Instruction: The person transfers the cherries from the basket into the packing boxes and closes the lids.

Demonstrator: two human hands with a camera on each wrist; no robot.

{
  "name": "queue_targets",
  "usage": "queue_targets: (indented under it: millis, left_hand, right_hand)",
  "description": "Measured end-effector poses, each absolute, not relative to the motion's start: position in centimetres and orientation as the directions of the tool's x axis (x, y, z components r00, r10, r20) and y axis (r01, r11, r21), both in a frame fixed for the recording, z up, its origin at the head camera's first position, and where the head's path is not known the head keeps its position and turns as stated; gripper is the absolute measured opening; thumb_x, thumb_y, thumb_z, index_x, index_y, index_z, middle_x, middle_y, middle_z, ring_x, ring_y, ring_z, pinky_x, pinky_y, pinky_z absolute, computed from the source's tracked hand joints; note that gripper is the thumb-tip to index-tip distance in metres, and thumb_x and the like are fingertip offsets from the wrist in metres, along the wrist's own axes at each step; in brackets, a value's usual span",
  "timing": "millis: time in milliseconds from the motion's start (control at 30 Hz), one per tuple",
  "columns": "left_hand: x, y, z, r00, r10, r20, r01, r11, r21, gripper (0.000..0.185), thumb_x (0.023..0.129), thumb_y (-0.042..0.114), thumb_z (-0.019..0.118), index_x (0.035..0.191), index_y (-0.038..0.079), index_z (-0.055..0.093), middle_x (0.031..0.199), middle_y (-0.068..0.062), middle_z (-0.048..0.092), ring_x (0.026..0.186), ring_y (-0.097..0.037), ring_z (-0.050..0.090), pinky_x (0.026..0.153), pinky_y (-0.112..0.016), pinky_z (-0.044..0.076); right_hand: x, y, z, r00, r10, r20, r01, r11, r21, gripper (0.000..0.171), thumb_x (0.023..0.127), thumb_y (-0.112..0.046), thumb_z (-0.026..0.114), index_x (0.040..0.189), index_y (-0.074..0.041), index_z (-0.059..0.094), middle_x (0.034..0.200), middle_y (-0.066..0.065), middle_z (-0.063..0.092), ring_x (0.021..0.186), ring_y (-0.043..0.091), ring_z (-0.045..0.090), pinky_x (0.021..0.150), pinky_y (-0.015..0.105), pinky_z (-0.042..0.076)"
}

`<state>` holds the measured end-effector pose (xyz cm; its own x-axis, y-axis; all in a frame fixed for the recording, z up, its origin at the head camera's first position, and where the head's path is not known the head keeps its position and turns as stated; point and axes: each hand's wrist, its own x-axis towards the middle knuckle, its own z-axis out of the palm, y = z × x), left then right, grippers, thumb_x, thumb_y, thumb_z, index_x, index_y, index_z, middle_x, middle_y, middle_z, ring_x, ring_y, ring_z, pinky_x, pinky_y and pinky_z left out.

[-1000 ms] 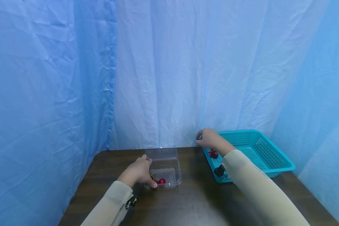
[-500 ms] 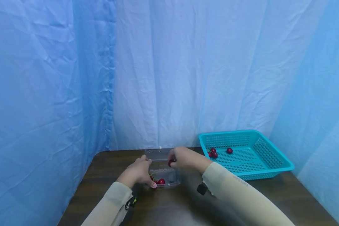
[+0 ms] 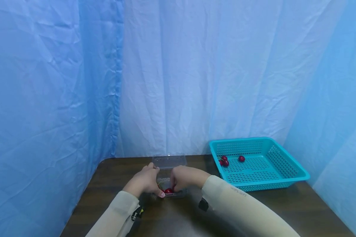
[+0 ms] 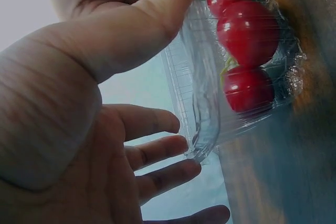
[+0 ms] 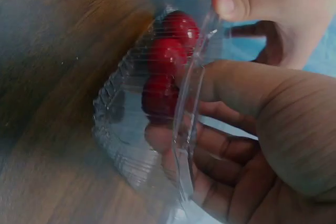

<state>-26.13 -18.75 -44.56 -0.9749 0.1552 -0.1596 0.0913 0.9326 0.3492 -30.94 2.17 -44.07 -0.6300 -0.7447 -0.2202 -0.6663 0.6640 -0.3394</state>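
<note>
A clear plastic clamshell box lies on the table with its lid folded back. My left hand holds its left side, the thumb on the near rim and the fingers toward the far corner. Several red cherries sit inside; one cherry shows through the wall in the left wrist view, with a green stem beside it. My right hand reaches down into the box. In the right wrist view its thumb and fingers pinch a dark red cherry at the end of the row.
A turquoise plastic basket stands on the right of the dark wooden table. It holds a cluster of cherries at its left and a lone cherry. Blue curtains hang behind the table and at both sides.
My right hand has come left from above the basket, carrying a cherry, and lowered into the box. The left hand has stayed in place on the box.
</note>
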Motion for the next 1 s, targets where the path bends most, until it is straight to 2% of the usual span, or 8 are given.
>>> queue_targets:
  millis: [300, 433, 533, 700, 833, 1000]
  left_hand:
    - [-26.1, -18.8, -44.8, -0.976, 0.149, -0.158, 0.082, 0.927, 0.365, 0.117, 0.069, 0.044, 0.111, 0.166, 0.006, 0.057, 0.161, -0.018, 0.056, 0.145, -0.04, 0.058, 0.11, -0.067, 0.062]
    - [-26.0, -18.8, -44.8, -0.977, 0.143, -0.159, 0.075, 0.926, 0.371, 0.117, 0.069, 0.044, 0.111, 0.166, 0.007, 0.057, 0.162, -0.017, 0.056, 0.143, -0.04, 0.058, 0.109, -0.067, 0.062]
    - [-25.9, -18.9, -44.7, -0.979, 0.133, -0.156, 0.067, 0.926, 0.37, 0.118, 0.068, 0.044, 0.111, 0.166, 0.008, 0.057, 0.161, -0.016, 0.056, 0.141, -0.039, 0.059, 0.109, -0.066, 0.063]
    - [-25.9, -18.6, -44.8, -0.982, 0.111, -0.152, 0.049, 0.93, 0.366, 0.12, 0.067, 0.044, 0.112, 0.166, 0.008, 0.056, 0.16, -0.016, 0.057, 0.14, -0.039, 0.06, 0.111, -0.066, 0.062]
    - [-26.0, -18.3, -44.8, -0.983, 0.108, -0.151, 0.047, 0.932, 0.359, 0.121, 0.065, 0.044, 0.113, 0.166, 0.006, 0.057, 0.158, -0.018, 0.057, 0.143, -0.041, 0.058, 0.112, -0.069, 0.06]
    - [-25.9, -18.4, -44.8, -0.983, 0.104, -0.148, 0.044, 0.93, 0.364, 0.121, 0.066, 0.044, 0.113, 0.166, 0.006, 0.056, 0.158, -0.018, 0.057, 0.145, -0.041, 0.058, 0.114, -0.069, 0.059]
  right_hand:
    - [-30.7, 1.7, -44.3, -0.646, -0.725, -0.24, -0.644, 0.686, -0.338, 0.011, 0.096, -0.011, 0.091, 0.095, -0.022, 0.089, 0.085, -0.011, 0.079, 0.074, 0.006, 0.073, 0.073, 0.023, 0.067]
    - [-30.8, 2.1, -43.6, -0.666, -0.715, -0.212, -0.635, 0.693, -0.342, 0.007, 0.1, -0.014, 0.088, 0.105, -0.02, 0.088, 0.093, -0.01, 0.081, 0.08, 0.005, 0.075, 0.079, 0.026, 0.069]
    - [-31.1, 2.7, -42.8, -0.689, -0.705, -0.169, -0.632, 0.698, -0.335, 0.011, 0.102, -0.018, 0.085, 0.112, -0.019, 0.088, 0.102, -0.008, 0.083, 0.086, 0.005, 0.076, 0.085, 0.03, 0.07]
    - [-31.7, 4.6, -41.3, -0.728, -0.674, -0.127, -0.609, 0.72, -0.331, 0.011, 0.106, -0.023, 0.082, 0.114, -0.02, 0.088, 0.106, -0.007, 0.084, 0.091, 0.007, 0.077, 0.09, 0.036, 0.071]
    - [-32.6, 6.6, -39.8, -0.747, -0.657, -0.099, -0.598, 0.729, -0.333, 0.011, 0.108, -0.021, 0.079, 0.114, -0.016, 0.087, 0.108, -0.003, 0.083, 0.096, 0.012, 0.077, 0.092, 0.041, 0.07]
    - [-34.7, 9.6, -38.0, -0.77, -0.632, -0.082, -0.567, 0.739, -0.365, 0.015, 0.111, -0.018, 0.073, 0.106, -0.01, 0.085, 0.101, 0.004, 0.08, 0.084, 0.014, 0.071, 0.081, 0.041, 0.066]
